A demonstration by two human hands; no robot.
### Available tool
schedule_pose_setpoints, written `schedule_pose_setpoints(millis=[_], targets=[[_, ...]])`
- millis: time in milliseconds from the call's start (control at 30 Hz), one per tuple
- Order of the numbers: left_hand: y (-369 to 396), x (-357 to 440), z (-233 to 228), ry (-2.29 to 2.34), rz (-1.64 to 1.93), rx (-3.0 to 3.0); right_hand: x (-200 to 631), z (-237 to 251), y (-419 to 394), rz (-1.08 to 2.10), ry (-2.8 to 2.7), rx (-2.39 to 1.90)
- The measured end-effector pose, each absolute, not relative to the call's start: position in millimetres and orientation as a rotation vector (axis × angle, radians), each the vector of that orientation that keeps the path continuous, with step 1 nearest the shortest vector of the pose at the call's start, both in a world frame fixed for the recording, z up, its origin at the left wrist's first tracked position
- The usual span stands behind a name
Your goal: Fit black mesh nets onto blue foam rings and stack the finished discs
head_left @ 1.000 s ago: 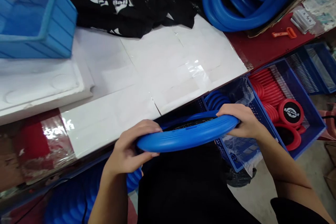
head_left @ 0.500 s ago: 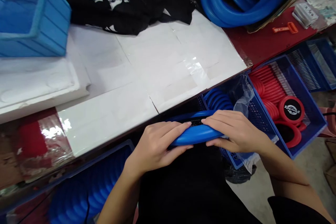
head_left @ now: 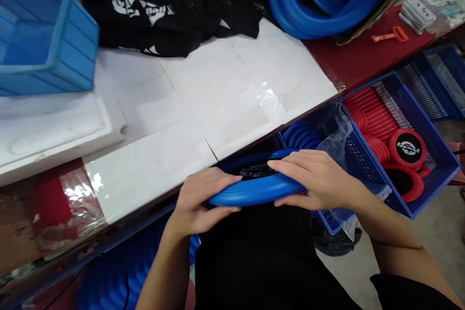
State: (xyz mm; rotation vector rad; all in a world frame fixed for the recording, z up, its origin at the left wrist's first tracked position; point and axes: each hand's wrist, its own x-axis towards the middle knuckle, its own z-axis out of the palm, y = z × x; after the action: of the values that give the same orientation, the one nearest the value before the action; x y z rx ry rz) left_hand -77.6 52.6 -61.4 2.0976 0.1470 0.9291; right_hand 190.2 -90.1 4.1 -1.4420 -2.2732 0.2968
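Observation:
A blue plastic ring (head_left: pixel 254 193) with dark mesh fabric (head_left: pixel 256 170) inside it is held low in front of my body, just off the table's front edge. My left hand (head_left: pixel 203 198) grips its left side, fingers over the rim and thumb beneath. On the other side, my right hand (head_left: pixel 312 179) holds the rim the same way. The fingertips reach in over the dark mesh. The ring is tilted, and its far side is partly hidden behind the hands.
The white-covered table (head_left: pixel 232 101) bears black printed fabric (head_left: pixel 174 9), a light-blue bin (head_left: pixel 76 48) and large blue rings (head_left: pixel 308 29). An orange razor-like tool (head_left: pixel 392 35) lies at right. Below stands a blue crate (head_left: pixel 441 181) of red rings (head_left: pixel 374 111); more blue rings (head_left: pixel 112 276) sit underneath.
My left hand has slid left along the ring, so the hands are farther apart. More of the rim and mesh shows. The view has shifted slightly.

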Motion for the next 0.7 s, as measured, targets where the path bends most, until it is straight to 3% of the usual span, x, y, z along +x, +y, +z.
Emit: schedule_pose_setpoints(millis=[133,367,500,700], targets=[[58.6,-97.0,-67.9,0.145,0.946,1.969,211.3,2.5,-95.3,0.457,-2.193,-1.310],[43.1,-90.0,-36.3,0.306,0.663,2.248,195.3,-1.8,-94.5,0.371,-2.220,-1.359],[47.0,-86.3,-29.3,0.286,0.756,2.276,196.1,4.2,-95.2,0.415,-2.161,-1.337],[58.9,-98.1,-59.8,0.160,0.965,1.877,219.9,4.7,-103.1,0.550,-2.026,-1.296]])
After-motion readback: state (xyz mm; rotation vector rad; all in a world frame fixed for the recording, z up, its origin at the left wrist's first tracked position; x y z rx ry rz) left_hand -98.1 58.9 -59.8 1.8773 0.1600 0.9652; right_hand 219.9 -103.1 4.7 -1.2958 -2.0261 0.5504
